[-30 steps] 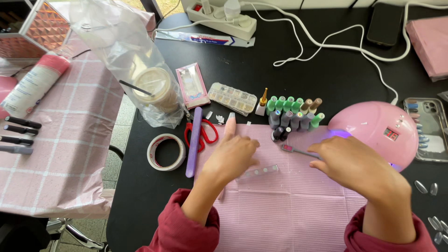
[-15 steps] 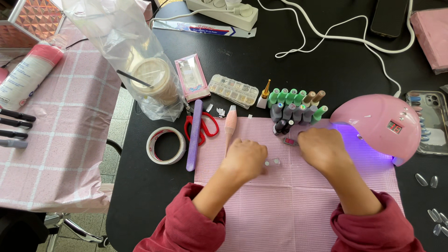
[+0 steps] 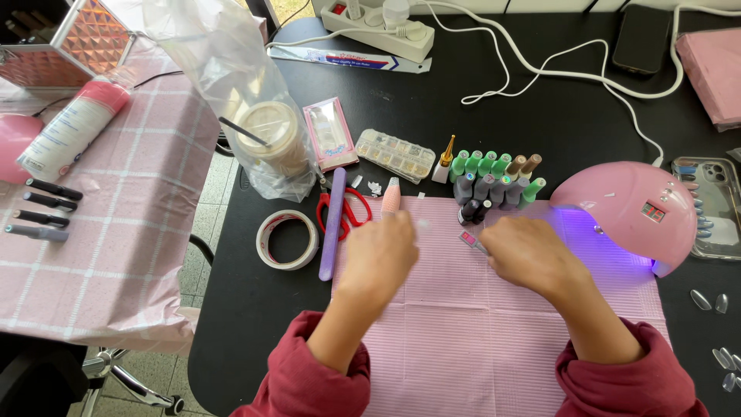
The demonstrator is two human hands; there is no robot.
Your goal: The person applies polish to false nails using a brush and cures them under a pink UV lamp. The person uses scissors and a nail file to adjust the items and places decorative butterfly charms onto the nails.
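Nearest, two arms in dark red sleeves reach onto a pink mat [image 3: 494, 340] on the black worktop [image 3: 247, 309]. The left hand [image 3: 378, 259] rests palm down near the left edge of the mat. It is blurry, so I cannot tell if its grip is open or closed. The right hand [image 3: 529, 255] has curled fingers around a thin tool with a small pink tip [image 3: 468, 239]. The tip pokes out left of the hand, near the far edge of the mat.

To do this well, I think the right hand should go slow with small moves, and the left hand should stay flat.

Just past the hands stands a bunch of little polish bottles [image 3: 494, 181], very close. A quick move could knock them over. The pink nail lamp [image 3: 629, 212] glows purple at the right edge of the mat. Left of the mat lie a purple nail file [image 3: 333, 224], red scissors [image 3: 351, 208] and a roll of tape [image 3: 287, 239]. Farther back are a clear tray of tiny beads [image 3: 397, 154], a cup in a plastic bag [image 3: 266, 131] and a white power strip [image 3: 378, 23].
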